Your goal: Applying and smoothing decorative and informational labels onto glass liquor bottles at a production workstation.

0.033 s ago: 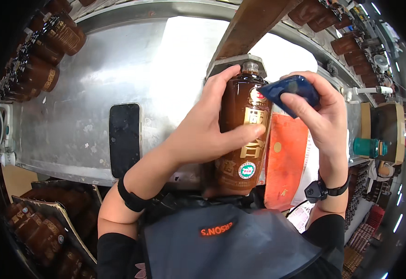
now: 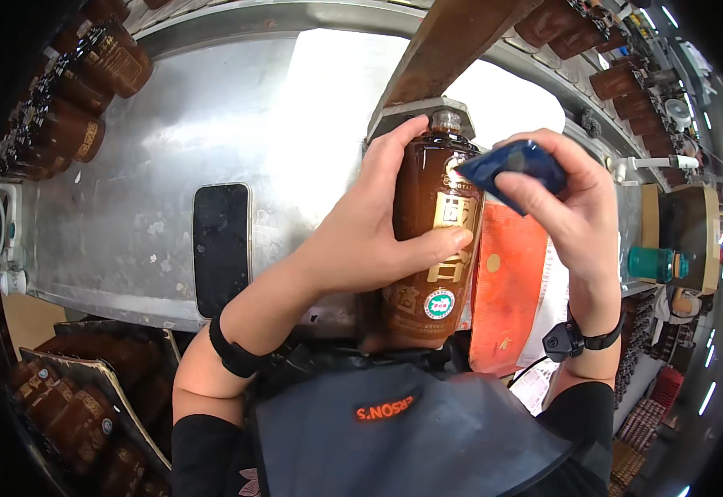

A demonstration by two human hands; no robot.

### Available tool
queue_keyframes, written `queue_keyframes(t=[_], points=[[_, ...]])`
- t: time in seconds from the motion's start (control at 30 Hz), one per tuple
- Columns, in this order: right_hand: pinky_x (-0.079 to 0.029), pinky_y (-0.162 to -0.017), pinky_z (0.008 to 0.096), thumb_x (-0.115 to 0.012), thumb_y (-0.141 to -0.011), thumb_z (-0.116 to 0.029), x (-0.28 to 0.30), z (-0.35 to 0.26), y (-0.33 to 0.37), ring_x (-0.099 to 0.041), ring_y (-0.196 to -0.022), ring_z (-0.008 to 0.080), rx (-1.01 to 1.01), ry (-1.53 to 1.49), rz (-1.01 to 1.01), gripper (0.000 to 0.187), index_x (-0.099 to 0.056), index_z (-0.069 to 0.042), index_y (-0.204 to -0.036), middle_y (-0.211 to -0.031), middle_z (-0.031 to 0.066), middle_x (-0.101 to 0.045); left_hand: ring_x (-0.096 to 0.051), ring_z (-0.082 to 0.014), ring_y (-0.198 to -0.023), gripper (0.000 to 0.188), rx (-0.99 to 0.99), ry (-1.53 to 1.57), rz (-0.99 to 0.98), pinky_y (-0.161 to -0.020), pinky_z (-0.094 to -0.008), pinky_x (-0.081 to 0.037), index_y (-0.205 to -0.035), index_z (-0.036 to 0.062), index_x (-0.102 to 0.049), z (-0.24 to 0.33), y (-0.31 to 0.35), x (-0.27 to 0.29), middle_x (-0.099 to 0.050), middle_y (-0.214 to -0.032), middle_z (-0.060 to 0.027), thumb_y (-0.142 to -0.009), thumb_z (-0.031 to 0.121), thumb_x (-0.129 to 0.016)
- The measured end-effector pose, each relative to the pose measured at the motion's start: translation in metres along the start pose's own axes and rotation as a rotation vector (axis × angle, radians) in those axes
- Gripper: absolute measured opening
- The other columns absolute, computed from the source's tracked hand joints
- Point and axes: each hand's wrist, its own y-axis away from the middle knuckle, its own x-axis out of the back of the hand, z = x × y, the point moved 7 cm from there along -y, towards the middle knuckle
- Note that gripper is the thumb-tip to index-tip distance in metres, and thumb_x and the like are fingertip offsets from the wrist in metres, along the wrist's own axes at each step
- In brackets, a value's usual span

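Note:
A brown glass bottle with gold characters and a clear neck lies tilted towards me, its base against my apron. My left hand wraps round it from the left, the thumb across its front. A round green and white sticker is near the base. My right hand pinches a flat, pointed blue scraper-like piece between thumb and fingers. Its tip is at the small round emblem below the bottle's shoulder; whether it touches the glass I cannot tell. An orange-red sheet lies right of the bottle.
A black phone lies on the metal bench. Brown bottles stand at the far left, others in a crate at the lower left. A brown post rises behind the bottle. At the right is a green jar.
The blue piece has shifted slightly and its tip is blurred by motion. The bottle has turned a little under my left hand.

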Motion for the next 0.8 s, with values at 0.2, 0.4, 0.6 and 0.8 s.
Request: queue_keyframes(t=[0.2, 0.4, 0.6, 0.8], points=[[-0.051, -0.08, 0.0235, -0.074, -0.083, -0.004, -0.007, -0.009, -0.009, -0.064, -0.086, 0.0082, 0.065, 0.18, -0.156, 0.025, -0.066, 0.003, -0.105, -0.092, 0.0038, -0.07, -0.04, -0.0304, -0.131, 0.096, -0.117, -0.114, -0.007, -0.11, -0.0387, -0.034, -0.147, -0.0032, -0.02, 0.002, -0.002, -0.005, -0.037, -0.137, -0.0204, -0.077, 0.027, -0.079], [-0.05, -0.075, 0.0229, -0.076, -0.08, -0.005, -0.005, -0.024, -0.018, -0.064, -0.083, 0.0071, 0.172, 0.359, -0.067, 0.025, -0.069, -0.002, -0.103, -0.09, 0.0037, -0.071, -0.039, -0.0219, -0.132, 0.09, -0.09, -0.15, -0.039, -0.111, -0.036, -0.032, -0.15, -0.0002, -0.016, 0.004, 0.0, -0.005, -0.04, -0.141, -0.0157, -0.081, 0.012, -0.073], [-0.05, -0.074, 0.024, -0.077, -0.08, -0.009, 0.011, -0.019, -0.024, -0.062, -0.079, 0.0073, 0.126, 0.311, 0.053, 0.027, -0.069, -0.002, -0.104, -0.087, 0.0027, -0.07, -0.04, -0.0273, -0.131, 0.093, -0.084, -0.153, -0.027, -0.111, -0.0378, -0.033, -0.148, -0.0006, -0.018, 0.004, -0.001, -0.005, -0.038, -0.139, -0.0185, -0.079, 0.02, -0.076], [-0.049, -0.072, 0.0272, -0.075, -0.077, -0.001, 0.01, -0.029, -0.014, -0.062, -0.078, 0.0132, 0.243, 0.44, 0.153, 0.025, -0.07, -0.005, -0.101, -0.084, 0.0041, -0.067, -0.038, -0.033, -0.132, 0.095, -0.132, -0.165, -0.019, -0.111, -0.0404, -0.032, -0.147, -0.0026, -0.02, 0.004, 0.0, -0.006, -0.035, -0.139, -0.0215, -0.078, 0.028, -0.078]])
